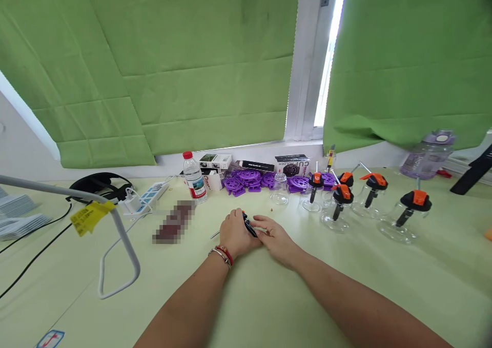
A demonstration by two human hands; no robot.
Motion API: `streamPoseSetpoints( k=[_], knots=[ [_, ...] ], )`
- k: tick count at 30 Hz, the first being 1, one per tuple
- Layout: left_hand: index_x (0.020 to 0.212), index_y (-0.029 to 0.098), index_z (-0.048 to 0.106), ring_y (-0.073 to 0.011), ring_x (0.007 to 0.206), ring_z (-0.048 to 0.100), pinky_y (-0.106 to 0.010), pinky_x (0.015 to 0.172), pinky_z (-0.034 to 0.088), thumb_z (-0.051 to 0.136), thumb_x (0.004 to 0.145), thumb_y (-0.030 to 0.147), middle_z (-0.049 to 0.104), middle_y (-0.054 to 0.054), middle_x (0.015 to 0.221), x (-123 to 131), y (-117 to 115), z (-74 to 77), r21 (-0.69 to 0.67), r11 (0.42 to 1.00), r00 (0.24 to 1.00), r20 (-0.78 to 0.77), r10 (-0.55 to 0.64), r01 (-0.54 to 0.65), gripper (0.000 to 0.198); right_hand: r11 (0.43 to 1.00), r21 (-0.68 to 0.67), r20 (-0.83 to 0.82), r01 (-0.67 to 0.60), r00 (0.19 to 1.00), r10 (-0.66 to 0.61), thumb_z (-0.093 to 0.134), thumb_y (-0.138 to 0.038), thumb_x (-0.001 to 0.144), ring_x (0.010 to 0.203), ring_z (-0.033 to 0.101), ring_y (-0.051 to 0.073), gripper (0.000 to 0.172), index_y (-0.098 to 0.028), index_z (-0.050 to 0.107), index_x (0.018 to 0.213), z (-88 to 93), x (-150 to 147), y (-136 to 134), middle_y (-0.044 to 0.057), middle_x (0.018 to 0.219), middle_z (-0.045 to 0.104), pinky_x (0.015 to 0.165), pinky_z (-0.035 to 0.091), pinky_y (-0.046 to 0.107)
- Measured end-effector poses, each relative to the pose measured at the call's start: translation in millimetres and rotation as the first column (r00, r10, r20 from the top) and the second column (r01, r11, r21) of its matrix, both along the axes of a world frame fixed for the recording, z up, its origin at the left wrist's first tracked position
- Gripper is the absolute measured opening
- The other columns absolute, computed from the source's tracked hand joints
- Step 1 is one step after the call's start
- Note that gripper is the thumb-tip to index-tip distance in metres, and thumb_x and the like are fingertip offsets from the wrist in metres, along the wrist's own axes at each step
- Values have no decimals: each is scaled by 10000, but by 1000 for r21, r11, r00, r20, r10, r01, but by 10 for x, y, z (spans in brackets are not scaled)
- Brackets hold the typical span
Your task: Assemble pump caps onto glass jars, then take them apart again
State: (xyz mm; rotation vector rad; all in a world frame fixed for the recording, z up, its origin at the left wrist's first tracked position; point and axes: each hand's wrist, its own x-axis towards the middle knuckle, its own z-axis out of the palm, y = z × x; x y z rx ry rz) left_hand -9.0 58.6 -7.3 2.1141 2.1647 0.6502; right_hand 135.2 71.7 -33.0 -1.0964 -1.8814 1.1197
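My left hand (236,232) is wrapped round a black-and-orange clamp (250,226), covering much of it. A thin metal rod (215,234) sticks out to the left of that hand. My right hand (277,239) meets it from the right, its fingers and thumb closed at the clamp's black handle. Both hands rest low over the table. To the right, several similar black-and-orange clamps with upright rods sit on clear glass vessels, the nearest being a clamp (415,202) on a glass vessel (397,230).
Purple plastic parts (248,180) lie along the wall by small boxes (292,164) and a bare glass vessel (281,197). A water bottle (195,179), power strip (151,197) and headphones (102,184) are at left. A grey metal frame (128,240) juts in; a purple bottle (426,156) stands right.
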Motion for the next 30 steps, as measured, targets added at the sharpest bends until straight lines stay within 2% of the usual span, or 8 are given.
streamPoseSetpoints(
  k=[5, 15, 24, 30],
  knots=[
    [969, 198, 424, -258, 893, 577, -335, 711, 422, 682, 514, 477, 563, -84, 973, -18, 19, -37, 5, 1000, 1000, -10, -1, 1, 593, 1000, 19, 22, -16, 1000, 16, 493, -257, 814, 1287, 351, 236, 368, -222, 628, 1155, -11, 4, 16, 63, 1384, 418, 1075, 271, 398],
    [945, 206, 438, -268, 931, 589, -326, 744, 424, 696, 526, 464, 575, -89, 1001, 15, -4, 45, -68, 997, 999, -1, 35, -34, 556, 999, 30, 55, -36, 998, 35, 501, -254, 813, 1272, 379, 240, 375, -207, 625, 1163, -26, 6, 28, 78, 1361, 447, 1079, 270, 395],
    [950, 204, 437, -268, 904, 595, -331, 702, 427, 684, 522, 485, 582, -94, 988, -34, 45, -47, -44, 999, 1000, 18, 9, -8, 568, 999, 25, 89, -47, 995, 44, 500, -273, 818, 1290, 353, 243, 387, -184, 618, 1175, 12, 17, 14, 96, 1376, 425, 1086, 259, 391],
    [952, 206, 441, -269, 932, 597, -324, 731, 418, 696, 529, 472, 587, -104, 1017, -15, 29, -4, -84, 996, 999, 29, 26, -24, 561, 999, 20, 76, -48, 996, 46, 519, -329, 816, 1296, 339, 246, 419, -205, 592, 1209, -16, 28, 32, 81, 1384, 417, 1087, 256, 399]
  ],
)
